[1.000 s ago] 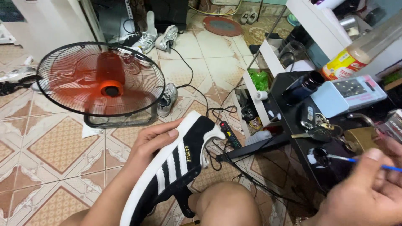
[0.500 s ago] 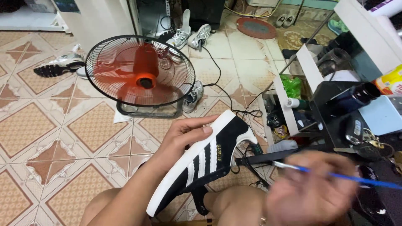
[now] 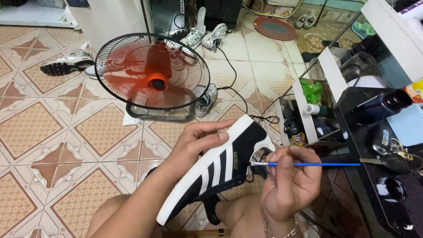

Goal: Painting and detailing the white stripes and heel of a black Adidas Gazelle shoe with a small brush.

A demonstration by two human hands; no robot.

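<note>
- A lone sneaker lies on the patterned floor tiles at the far left, on its side.
- A floor fan with orange blades stands on the tiles just right of it, blades blurred; another sneaker sits by its base.
- More pale sneakers rest behind the fan near a round red mat.
- The left hand grips a black shoe by its white sole, fingers curled over the top edge, thumb beneath.
- The shoe is held above the person's knees, tilted, toe down-left and heel up-right, three white stripes facing the camera.
- The right hand pinches a thin blue brush between thumb and fingers; the brush lies level and its tip meets the shoe's side near the heel.
- A bracelet circles the right wrist.
- A black cable runs across the floor from the fan towards a shelf holding a green bag.
- A dark table stands at the right, with a dark bottle, keys and a small open jar on it.
</note>
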